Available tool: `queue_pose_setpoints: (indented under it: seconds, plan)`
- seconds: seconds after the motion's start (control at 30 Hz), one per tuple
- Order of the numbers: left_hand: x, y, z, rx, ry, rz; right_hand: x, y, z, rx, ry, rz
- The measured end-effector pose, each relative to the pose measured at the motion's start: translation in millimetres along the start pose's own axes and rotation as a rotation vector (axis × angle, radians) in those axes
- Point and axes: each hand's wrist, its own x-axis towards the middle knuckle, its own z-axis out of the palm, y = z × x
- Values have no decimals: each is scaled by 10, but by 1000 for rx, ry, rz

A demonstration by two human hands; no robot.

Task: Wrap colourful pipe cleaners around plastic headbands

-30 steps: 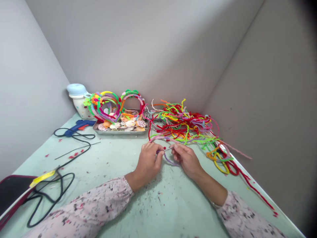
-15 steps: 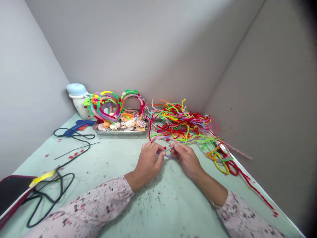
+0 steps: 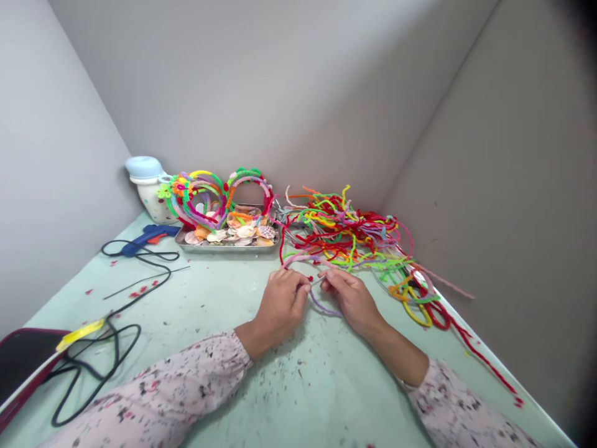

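Observation:
Between my hands is a thin headband [image 3: 305,257], wrapped in pink and purple fuzzy pipe cleaner, its arch pointing away from me. My left hand [image 3: 283,302] is closed in a pinch on its left side, thumb against the index finger. My right hand [image 3: 352,298] pinches its other side, the fingertips a short gap from the left ones. A purple pipe cleaner [image 3: 321,306] trails from the left fingertips and curves toward the right palm. A thin pale stretch shows between the fingertips; the exact grip points are hidden by the fingers.
A metal tray [image 3: 228,249] holds seashells, with colourful headbands [image 3: 200,205] resting on it. Right of it lies a tangled heap of pipe cleaners [image 3: 345,230], with yellow-handled scissors [image 3: 416,309] nearby. At left are a blue glue gun [image 3: 147,239], black cord [image 3: 125,305] and a lidded cup [image 3: 152,193].
The purple pipe cleaner's loose part has swung down and now hangs in a longer curve below the fingers. Both hands stay nearly in place.

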Motion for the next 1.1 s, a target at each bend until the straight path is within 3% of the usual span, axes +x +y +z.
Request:
queue_pose_setpoints:
  seconds: [1.1]
  plan:
    - [12,16,-16,41,-59,15,-7,-42,26,33,-19,19]
